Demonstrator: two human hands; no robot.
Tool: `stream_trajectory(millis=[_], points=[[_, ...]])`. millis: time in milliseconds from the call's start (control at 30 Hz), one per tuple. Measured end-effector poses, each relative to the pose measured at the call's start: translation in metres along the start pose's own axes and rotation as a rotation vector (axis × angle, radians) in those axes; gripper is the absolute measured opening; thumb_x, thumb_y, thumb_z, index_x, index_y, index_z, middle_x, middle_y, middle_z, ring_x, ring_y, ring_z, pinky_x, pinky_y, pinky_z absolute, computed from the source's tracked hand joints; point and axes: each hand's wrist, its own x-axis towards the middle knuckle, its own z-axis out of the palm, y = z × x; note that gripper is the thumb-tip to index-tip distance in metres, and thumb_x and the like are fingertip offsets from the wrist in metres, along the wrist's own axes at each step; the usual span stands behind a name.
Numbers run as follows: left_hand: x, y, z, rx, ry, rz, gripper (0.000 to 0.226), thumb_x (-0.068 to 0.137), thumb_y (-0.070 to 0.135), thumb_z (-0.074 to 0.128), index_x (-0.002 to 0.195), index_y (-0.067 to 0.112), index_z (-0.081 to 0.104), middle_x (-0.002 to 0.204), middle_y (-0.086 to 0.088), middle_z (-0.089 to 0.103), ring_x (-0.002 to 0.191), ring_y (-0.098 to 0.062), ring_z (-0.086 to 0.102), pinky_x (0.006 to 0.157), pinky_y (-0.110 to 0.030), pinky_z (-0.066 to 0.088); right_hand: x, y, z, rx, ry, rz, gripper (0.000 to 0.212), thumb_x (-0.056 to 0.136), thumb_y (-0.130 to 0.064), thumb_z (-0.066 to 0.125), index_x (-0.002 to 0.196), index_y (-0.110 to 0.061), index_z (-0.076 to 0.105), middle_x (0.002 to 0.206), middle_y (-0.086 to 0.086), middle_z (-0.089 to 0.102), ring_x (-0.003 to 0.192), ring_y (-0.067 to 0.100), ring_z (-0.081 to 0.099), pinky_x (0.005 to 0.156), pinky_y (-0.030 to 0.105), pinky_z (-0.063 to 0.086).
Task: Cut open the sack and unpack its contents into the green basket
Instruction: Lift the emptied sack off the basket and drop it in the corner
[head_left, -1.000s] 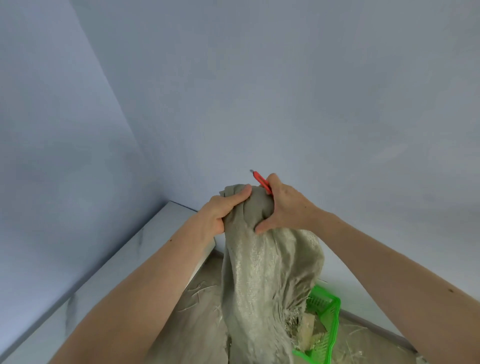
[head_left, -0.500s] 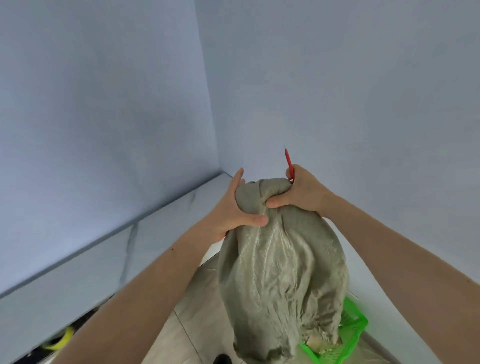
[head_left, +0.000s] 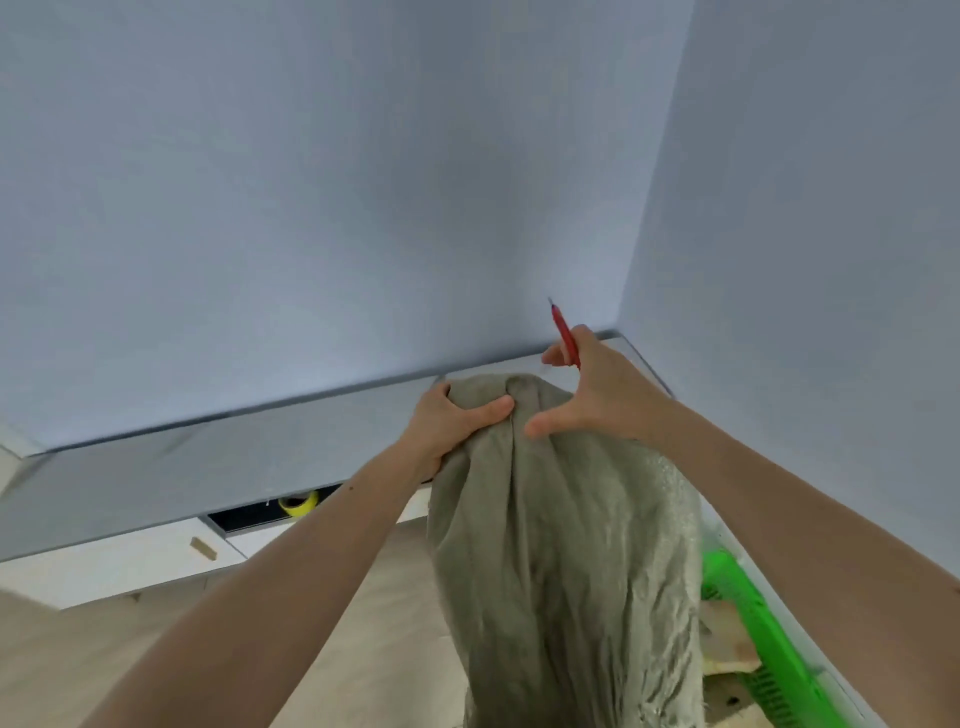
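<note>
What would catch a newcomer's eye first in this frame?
The big grey-green sack fills the lower middle, held up by its bunched top in the left hand. The right hand touches the top from the other side with its thumb spread, and a red cutter sticks up from it against the pale blue wall. At lower right, the bright green basket peeks out from behind the sack.
</note>
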Motion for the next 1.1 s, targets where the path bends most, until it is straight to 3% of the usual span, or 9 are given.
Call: stream_trajectory(millis=[133, 267, 400, 500, 600, 767, 900, 1000, 1100], points=[[-0.016, -0.007, -0.067, -0.054, 0.074, -0.107, 0.068, 0.057, 0.049, 0.091, 0.105, 0.004, 0.070, 0.099, -0.011, 0.077, 0.089, -0.024, 0.075, 0.083, -0.041, 0.061, 0.018, -0.048, 0.067, -0.169, -0.210, -0.138, 0.096, 0.034, -0.066, 0.085, 0.110, -0.025, 0.044, 0.105, -0.007, 0.055, 0.094, 0.014, 0.056, 0.083, 0.041, 0.051], [-0.039, -0.014, -0.140, -0.099, 0.094, -0.208, 0.066, 0.068, 0.058, 0.079, 0.104, 0.004, 0.071, 0.099, -0.011, 0.077, 0.090, -0.023, 0.074, 0.077, -0.034, 0.060, 0.038, -0.093, 0.121, -0.144, -0.212, -0.198, 0.079, 0.042, -0.061, 0.084, 0.098, -0.023, 0.044, 0.094, -0.001, 0.059, 0.083, 0.019, 0.058, 0.075, 0.045, 0.052], [-0.068, -0.021, -0.213, -0.076, 0.080, -0.211, 0.081, 0.072, 0.083, 0.053, 0.117, 0.017, 0.070, 0.108, -0.002, 0.076, 0.102, -0.021, 0.071, 0.093, -0.038, 0.056, 0.057, -0.140, 0.170, -0.038, -0.199, -0.209, 0.066, 0.052, -0.047, 0.088, 0.090, -0.020, 0.041, 0.083, 0.000, 0.055, 0.072, 0.019, 0.054, 0.064, 0.035, 0.045], [-0.092, -0.032, -0.265, -0.094, 0.081, -0.123, 0.077, 0.084, 0.079, 0.034, 0.143, 0.031, 0.045, 0.133, 0.011, 0.056, 0.121, -0.014, 0.056, 0.108, -0.037, 0.043, 0.074, -0.180, 0.206, -0.017, -0.220, -0.182, 0.065, 0.052, -0.043, 0.091, 0.085, -0.019, 0.040, 0.076, -0.001, 0.047, 0.065, 0.014, 0.044, 0.058, 0.028, 0.035], [-0.113, -0.051, -0.318, -0.166, 0.018, 0.028, 0.083, 0.084, 0.056, 0.066, 0.153, 0.041, 0.021, 0.155, 0.009, 0.030, 0.137, -0.012, 0.039, 0.107, -0.032, 0.042, 0.093, -0.217, 0.241, -0.040, -0.281, -0.115, 0.064, 0.052, -0.043, 0.091, 0.082, -0.019, 0.041, 0.077, -0.002, 0.047, 0.067, 0.013, 0.044, 0.057, 0.027, 0.033], [-0.123, -0.081, -0.377, 0.039, 0.067, 0.092, 0.124, 0.059, 0.031, 0.093, 0.150, 0.052, 0.012, 0.149, 0.010, 0.034, 0.132, -0.012, 0.045, 0.103, -0.034, 0.049, 0.117, -0.271, 0.300, 0.030, -0.416, -0.064, 0.062, 0.045, -0.047, 0.092, 0.076, -0.017, 0.047, 0.071, 0.000, 0.051, 0.068, 0.017, 0.053, 0.062, 0.032, 0.043], [-0.125, -0.094, -0.417, -0.033, 0.200, 0.130, 0.103, 0.070, 0.016, 0.087, 0.148, 0.043, 0.024, 0.123, 0.018, 0.046, 0.108, 0.001, 0.056, 0.074, -0.014, 0.055, 0.134, -0.303, 0.335, 0.052, -0.526, -0.047, 0.062, 0.048, -0.057, 0.088, 0.077, -0.017, 0.050, 0.072, 0.001, 0.056, 0.069, 0.016, 0.056, 0.068, 0.034, 0.046], [-0.125, -0.101, -0.448, 0.039, 0.321, 0.103, 0.092, 0.069, 0.022, 0.088, 0.142, 0.036, 0.033, 0.124, 0.011, 0.049, 0.106, -0.002, 0.057, 0.071, -0.013, 0.053, 0.143, -0.321, 0.357, -0.053, -0.517, -0.157, 0.058, 0.056, -0.064, 0.082, 0.072, -0.025, 0.041, 0.071, -0.004, 0.050, 0.065, 0.013, 0.048, 0.064, 0.031, 0.040], [-0.123, -0.112, -0.476, -0.024, 0.454, 0.026, 0.082, 0.067, 0.026, 0.089, 0.133, 0.027, 0.041, 0.118, 0.004, 0.056, 0.098, -0.005, 0.060, 0.065, -0.013, 0.053, 0.149, -0.342, 0.375, -0.126, -0.380, -0.340, 0.063, 0.055, -0.068, 0.079, 0.092, -0.026, 0.050, 0.094, -0.007, 0.060, 0.083, 0.011, 0.059, 0.075, 0.031, 0.050]])
